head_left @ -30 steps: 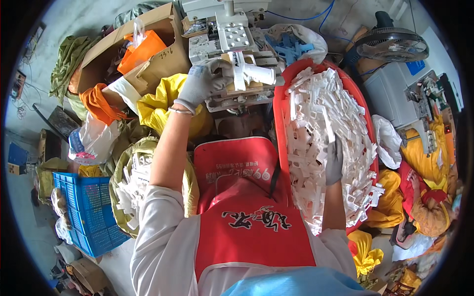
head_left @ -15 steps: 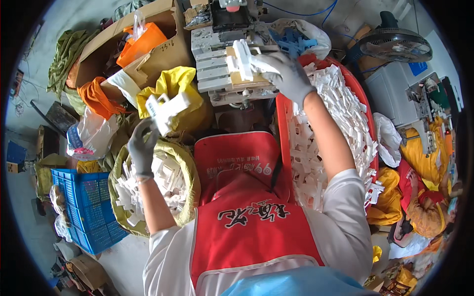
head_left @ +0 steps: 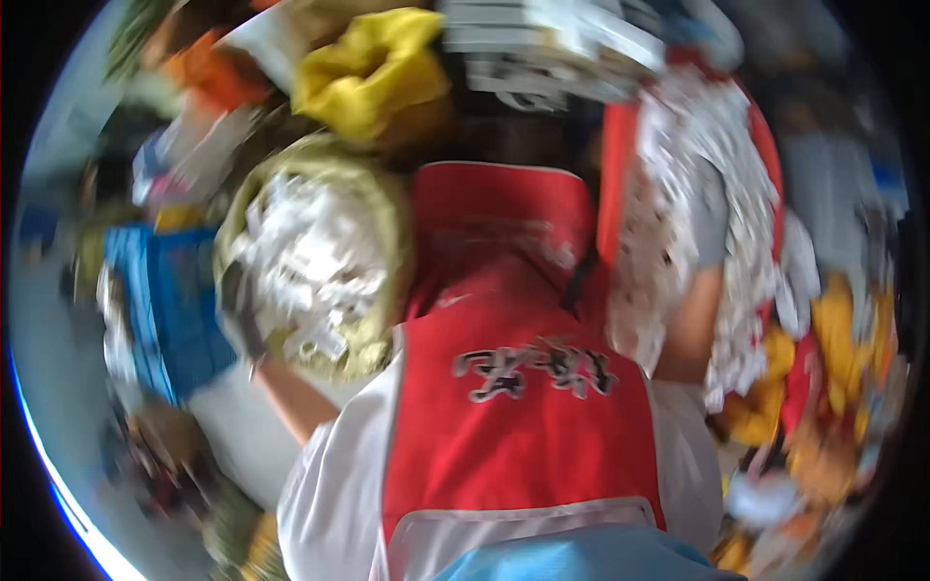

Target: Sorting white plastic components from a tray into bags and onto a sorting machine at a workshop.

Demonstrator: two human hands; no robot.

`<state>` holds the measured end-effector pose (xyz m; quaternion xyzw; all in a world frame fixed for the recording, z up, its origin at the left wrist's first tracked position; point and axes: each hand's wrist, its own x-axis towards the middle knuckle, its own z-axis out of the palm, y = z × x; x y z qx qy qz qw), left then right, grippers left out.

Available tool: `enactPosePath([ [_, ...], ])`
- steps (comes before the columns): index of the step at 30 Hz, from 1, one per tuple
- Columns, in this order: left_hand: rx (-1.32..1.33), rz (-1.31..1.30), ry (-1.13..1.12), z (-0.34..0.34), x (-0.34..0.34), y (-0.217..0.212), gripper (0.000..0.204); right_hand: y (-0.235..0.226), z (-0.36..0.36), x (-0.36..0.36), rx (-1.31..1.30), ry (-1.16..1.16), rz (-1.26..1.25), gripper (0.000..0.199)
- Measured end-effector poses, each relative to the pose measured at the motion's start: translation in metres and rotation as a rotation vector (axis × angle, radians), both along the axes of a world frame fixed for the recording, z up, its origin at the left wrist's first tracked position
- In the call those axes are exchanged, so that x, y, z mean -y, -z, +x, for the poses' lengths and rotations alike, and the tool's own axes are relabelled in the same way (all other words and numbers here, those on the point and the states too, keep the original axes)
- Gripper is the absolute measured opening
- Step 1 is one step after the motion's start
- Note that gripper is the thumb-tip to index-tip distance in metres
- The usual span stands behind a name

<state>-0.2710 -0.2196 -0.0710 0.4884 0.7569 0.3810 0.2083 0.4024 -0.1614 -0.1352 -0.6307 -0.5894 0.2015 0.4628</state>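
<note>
My left hand (head_left: 240,315), in a grey glove, is at the left rim of an olive woven sack (head_left: 392,223). White plastic parts (head_left: 315,252) fill this sack. Blur hides the left fingers, so their grip does not show. Over on the right, my gloved right hand (head_left: 710,208) is above a heap of white plastic pieces (head_left: 668,261) in a red tub (head_left: 768,145). Its fingers are smeared by motion too, and whether they hold a piece cannot be made out.
A grey machine bench (head_left: 494,34) stands ahead, with a yellow sack (head_left: 373,87) to its left. The blue plastic crate (head_left: 179,320) is beside the olive sack. Yellow and orange cloths (head_left: 838,329) lie at the far right.
My right hand has left the bench and come back over the red tub. The left hand has dropped to the sack's rim; the white part near it is gone. My view has shifted.
</note>
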Motion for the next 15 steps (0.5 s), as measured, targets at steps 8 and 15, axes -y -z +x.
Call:
enactPosePath([
  [8, -0.256, 0.236, 0.056, -0.017, -0.045, 0.038, 0.028, 0.088, 0.075, 0.125, 0.358, 0.581, -0.496, 0.032],
  [15, -0.055, 0.164, 0.286, 0.088, -0.107, 0.01, 0.028, 0.188, 0.066, 0.164, 0.658, 0.735, -0.784, 0.069],
])
